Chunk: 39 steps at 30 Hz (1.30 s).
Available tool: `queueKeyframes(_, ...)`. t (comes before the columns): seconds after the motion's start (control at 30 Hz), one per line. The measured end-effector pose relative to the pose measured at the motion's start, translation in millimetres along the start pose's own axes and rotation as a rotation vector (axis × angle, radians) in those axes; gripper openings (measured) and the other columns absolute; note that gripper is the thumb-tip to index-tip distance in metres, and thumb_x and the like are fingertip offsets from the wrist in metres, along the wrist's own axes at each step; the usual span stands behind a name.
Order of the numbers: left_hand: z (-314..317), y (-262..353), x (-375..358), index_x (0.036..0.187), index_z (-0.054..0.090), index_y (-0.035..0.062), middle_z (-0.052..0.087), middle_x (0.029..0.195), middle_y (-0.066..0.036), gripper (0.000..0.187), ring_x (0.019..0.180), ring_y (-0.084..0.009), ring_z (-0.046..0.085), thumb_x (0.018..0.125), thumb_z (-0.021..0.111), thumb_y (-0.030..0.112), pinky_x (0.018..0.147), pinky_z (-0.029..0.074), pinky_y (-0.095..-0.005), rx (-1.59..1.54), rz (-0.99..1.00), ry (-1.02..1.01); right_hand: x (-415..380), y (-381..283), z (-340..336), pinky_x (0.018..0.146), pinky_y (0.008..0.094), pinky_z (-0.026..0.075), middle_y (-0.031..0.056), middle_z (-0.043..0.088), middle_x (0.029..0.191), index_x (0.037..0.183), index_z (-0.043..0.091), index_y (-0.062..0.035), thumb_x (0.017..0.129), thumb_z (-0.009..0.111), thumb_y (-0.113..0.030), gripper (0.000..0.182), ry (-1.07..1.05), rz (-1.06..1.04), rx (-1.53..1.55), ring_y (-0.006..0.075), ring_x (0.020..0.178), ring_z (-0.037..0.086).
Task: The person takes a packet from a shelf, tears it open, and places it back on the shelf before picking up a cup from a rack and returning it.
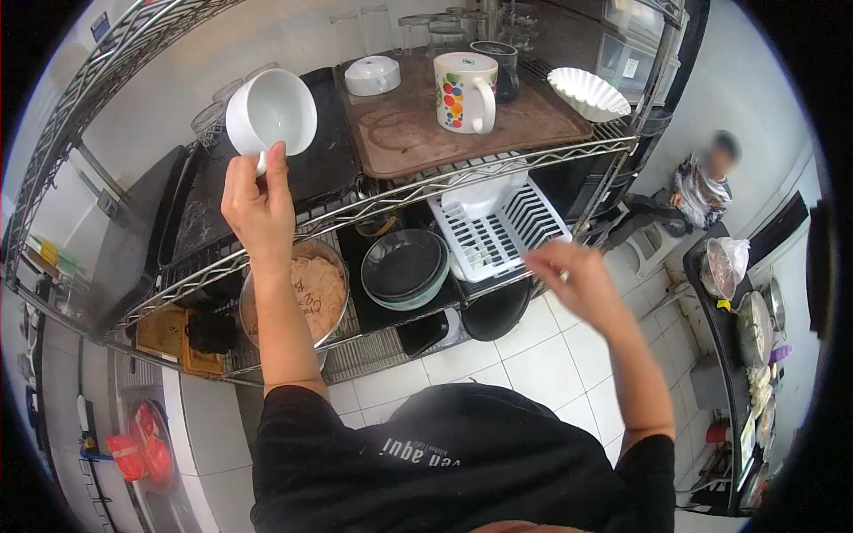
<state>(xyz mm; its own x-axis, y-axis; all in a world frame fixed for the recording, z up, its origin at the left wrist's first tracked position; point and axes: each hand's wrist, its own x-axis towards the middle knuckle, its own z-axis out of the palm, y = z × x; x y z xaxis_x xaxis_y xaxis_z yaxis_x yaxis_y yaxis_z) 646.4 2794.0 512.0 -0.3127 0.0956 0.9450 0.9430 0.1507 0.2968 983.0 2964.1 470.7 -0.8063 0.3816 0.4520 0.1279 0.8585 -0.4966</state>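
My left hand (pixel 256 204) is closed on the handle of a white cup (pixel 272 114). The cup is tilted, its open mouth facing me, above the dark tray (pixel 329 142) on the upper shelf. My right hand (pixel 576 277) is beside the right edge of a white dish rack (pixel 498 233), a little blurred. Its fingers are bent and drawn together, and whatever they hold, if anything, does not show. A white dish (pixel 484 194) sits in the rack. Ahead on a brown tray (pixel 400 153) stand an upside-down mug with coloured dots (pixel 466 93) and an upside-down white cup (pixel 372 75).
A fluted white dish (pixel 588 94) and several clear glasses (pixel 444 37) share the upper shelf. Below are stacked dark bowls (pixel 406 269) and a pot with bagged food (pixel 315 289). A wire shelf edge (pixel 444 188) crosses before me. A person (pixel 702 191) sits at right.
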Motion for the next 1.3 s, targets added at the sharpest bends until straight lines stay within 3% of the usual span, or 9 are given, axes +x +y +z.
queueKeyframes(0.03, 1, 1, 0, 0.077, 0.058, -0.0005, 0.06, 0.068, -0.006, 0.027, 0.061, -0.0115, 0.062, 0.093, 0.064, 0.019, 0.056, 0.045, -0.0265, -0.001, -0.003, 0.002, 21, -13, -11, 0.069, 0.0374, 0.051, 0.0168, 0.065, 0.083, 0.092, 0.067, 0.0018, 0.084, 0.065, -0.007, 0.012, 0.042, -0.064, -0.034, 0.0321, 0.076, 0.064)
queueKeyframes(0.1, 3, 4, 1, 0.072, 0.052, -0.0016, 0.052, 0.065, -0.008, 0.03, 0.055, -0.0167, 0.049, 0.089, 0.069, 0.016, 0.051, 0.039, -0.0311, -0.117, -0.043, 0.045, 61, -35, -23, 0.068, 0.0373, 0.051, 0.0173, 0.065, 0.083, 0.091, 0.067, 0.0027, 0.084, 0.066, -0.007, 0.013, 0.119, -0.168, -0.062, 0.0323, 0.076, 0.064)
queueKeyframes(0.2, -1, 3, 1, 0.075, 0.058, -0.0005, 0.062, 0.066, -0.006, 0.027, 0.059, -0.0109, 0.06, 0.092, 0.065, 0.019, 0.055, 0.044, -0.0263, -0.05, -0.103, 0.005, 116, -46, -18, 0.07, 0.0373, 0.051, 0.018, 0.067, 0.085, 0.093, 0.069, 0.0013, 0.083, 0.067, -0.01, 0.015, 0.131, -0.24, -0.061, 0.0319, 0.075, 0.065)
queueKeyframes(0.3, -3, -3, 1, 0.075, 0.058, -0.0005, 0.062, 0.066, -0.006, 0.027, 0.057, -0.0109, 0.058, 0.092, 0.066, 0.019, 0.055, 0.044, -0.0263, -0.036, -0.073, 0.029, 160, -46, -5, 0.071, 0.0319, 0.051, 0.0168, 0.069, 0.087, 0.098, 0.069, 0.0008, 0.085, 0.067, -0.012, 0.018, 0.023, -0.196, -0.094, 0.0248, 0.076, 0.065)
queueKeyframes(0.4, -2, -6, 1, 0.074, 0.058, -0.0002, 0.061, 0.068, -0.006, 0.028, 0.059, -0.0114, 0.058, 0.092, 0.066, 0.02, 0.055, 0.043, -0.0268, -0.041, -0.043, 0.075, 189, -38, 14, 0.07, 0.0317, 0.05, 0.0167, 0.069, 0.083, 0.097, 0.07, 0.0008, 0.085, 0.068, -0.013, 0.018, -0.083, -0.124, -0.094, 0.0233, 0.074, 0.066)
queueKeyframes(0.5, -3, -2, 1, 0.075, 0.058, 0.0001, 0.061, 0.068, -0.007, 0.027, 0.061, -0.0126, 0.058, 0.092, 0.066, 0.019, 0.056, 0.044, -0.0271, -0.049, -0.058, 0.081, 202, -29, 30, 0.07, 0.0317, 0.05, 0.0159, 0.07, 0.081, 0.095, 0.071, 0.0008, 0.084, 0.069, -0.014, 0.018, -0.151, -0.129, -0.069, 0.0214, 0.074, 0.065)
queueKeyframes(0.57, -1, -1, 2, 0.072, 0.05, -0.0015, 0.049, 0.066, -0.009, 0.029, 0.055, -0.0197, 0.047, 0.089, 0.069, 0.014, 0.051, 0.039, -0.0324, -0.124, -0.046, 0.102, 207, -24, 36, 0.07, 0.0325, 0.05, 0.0159, 0.07, 0.083, 0.094, 0.071, 0.0005, 0.083, 0.07, -0.014, 0.018, -0.15, -0.153, -0.083, 0.0227, 0.074, 0.066)
queueKeyframes(0.93, 4, -7, -1, 0.073, 0.052, -0.0009, 0.05, 0.066, -0.007, 0.027, 0.056, -0.0177, 0.046, 0.088, 0.069, 0.014, 0.052, 0.038, -0.0314, -0.156, -0.063, 0.117, 220, -23, 43, 0.075, 0.0399, 0.052, 0.0179, 0.069, 0.083, 0.088, 0.073, -0.0035, 0.078, 0.07, -0.013, 0.014, -0.167, -0.249, -0.249, 0.0335, 0.081, 0.067)
queueKeyframes(1.3, 4, -8, -2, 0.073, 0.055, -0.0006, 0.052, 0.066, -0.007, 0.027, 0.056, -0.0169, 0.046, 0.09, 0.068, 0.017, 0.052, 0.037, -0.0313, -0.182, -0.095, 0.118, 213, -19, 37, 0.076, 0.0376, 0.05, 0.0172, 0.069, 0.091, 0.095, 0.069, 0.0004, 0.087, 0.065, -0.016, 0.019, -0.193, -0.245, -0.211, 0.0313, 0.085, 0.065)
